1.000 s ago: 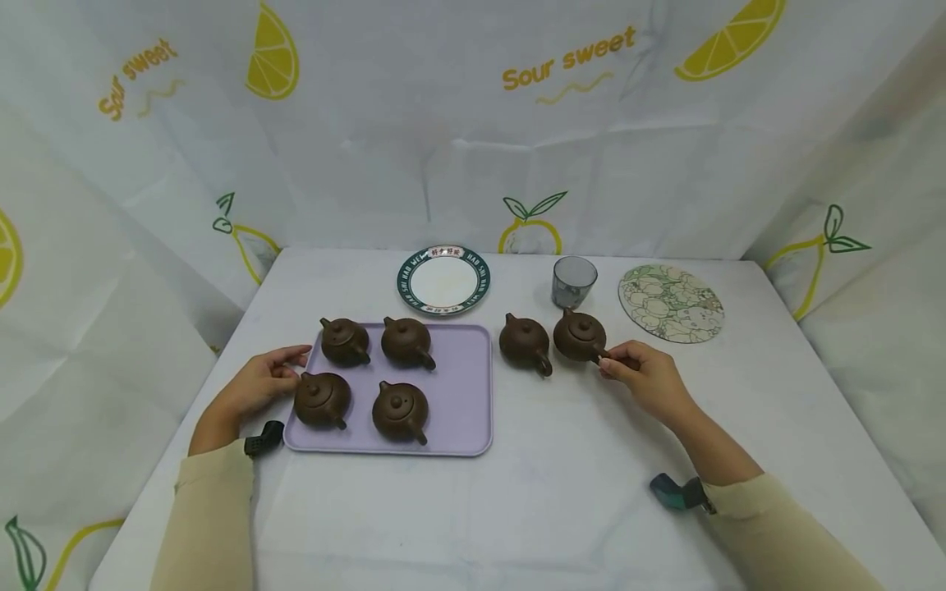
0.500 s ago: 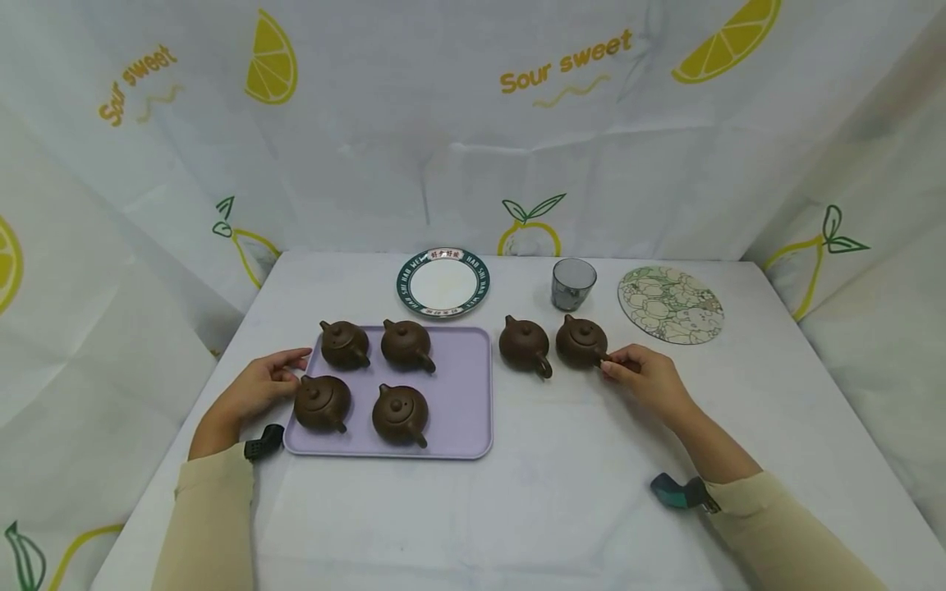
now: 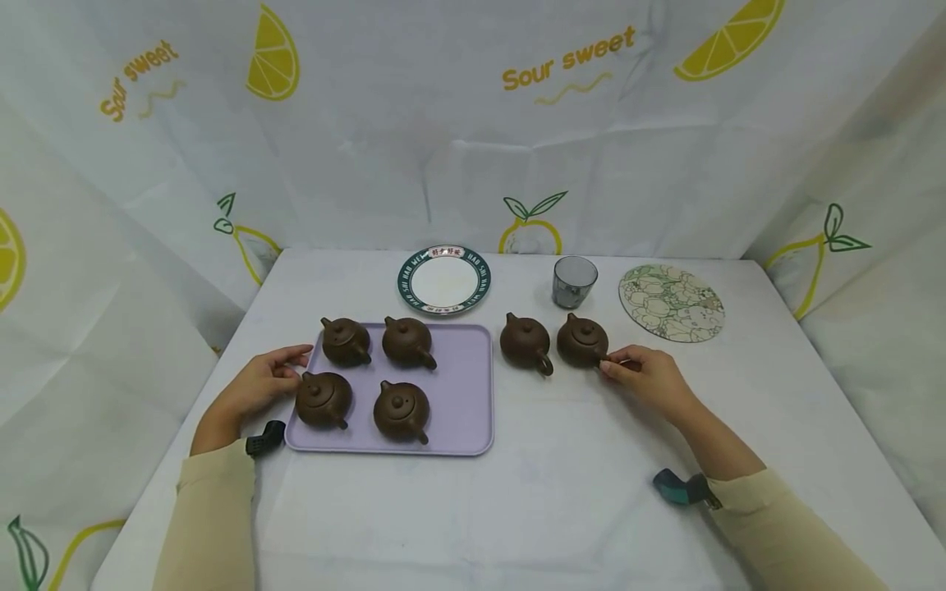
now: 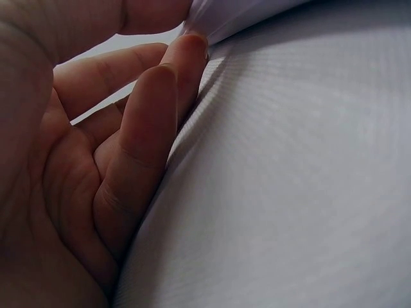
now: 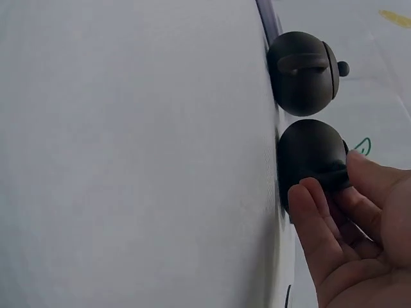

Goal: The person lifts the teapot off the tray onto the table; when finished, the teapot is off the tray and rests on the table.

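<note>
In the head view, my right hand (image 3: 646, 379) pinches the handle of a dark brown teapot (image 3: 583, 340) standing on the white table. The right wrist view shows thumb and fingertips at the handle of that teapot (image 5: 311, 151). Close on its left is a second brown teapot (image 3: 525, 341), spout pointing away. My left hand (image 3: 259, 386) rests by the left edge of a lilac tray (image 3: 461, 394), fingers loosely bent and touching its rim. Several matching teapots stand on the tray, including one at its front left (image 3: 323, 400).
Behind the tray lies a green-rimmed plate (image 3: 444, 281). A grey glass cup (image 3: 574, 283) stands behind the held teapot, with a round patterned mat (image 3: 671, 303) to the right. A lemon-print cloth (image 3: 355, 148) hangs behind the table.
The teapot at my right hand has come down slightly and shifted a little right, and now sits level. My left hand and the tray stay in place.
</note>
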Motion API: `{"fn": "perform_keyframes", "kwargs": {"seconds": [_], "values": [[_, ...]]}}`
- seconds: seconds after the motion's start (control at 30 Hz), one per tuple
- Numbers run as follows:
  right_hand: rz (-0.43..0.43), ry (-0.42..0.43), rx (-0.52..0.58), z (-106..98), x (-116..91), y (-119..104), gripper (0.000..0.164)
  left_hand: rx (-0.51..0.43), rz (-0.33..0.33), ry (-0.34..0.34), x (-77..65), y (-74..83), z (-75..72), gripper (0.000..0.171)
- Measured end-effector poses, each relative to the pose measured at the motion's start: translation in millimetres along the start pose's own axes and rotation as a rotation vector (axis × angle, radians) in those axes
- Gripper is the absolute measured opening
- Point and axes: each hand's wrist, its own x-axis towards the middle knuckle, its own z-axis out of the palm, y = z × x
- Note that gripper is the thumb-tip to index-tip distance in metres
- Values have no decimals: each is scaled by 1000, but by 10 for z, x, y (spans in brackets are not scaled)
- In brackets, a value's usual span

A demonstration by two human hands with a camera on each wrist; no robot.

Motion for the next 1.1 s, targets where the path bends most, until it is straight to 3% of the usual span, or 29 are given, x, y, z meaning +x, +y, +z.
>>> {"fn": "perform_keyframes", "kwargs": {"seconds": [0.17,0.3,0.4,0.77,0.97,1.1], "values": [[25,38,10,-77,-32,-93,41,13,28,-2,12,-46,-9,58],[35,85,127,-78,-29,-238,41,21,38,0,16,-44,-16,57],[1,72,199,2,-10,-391,41,15,32,0,9,-37,-16,57],[-216,-84,318,601,-54,-1012,34,-16,-4,18,12,8,-12,57],[-313,-179,355,843,-268,-1355,22,-11,-23,-4,65,-6,51,59],[-361,-273,379,971,-385,-1629,20,1,-61,11,14,17,20,60]]}}
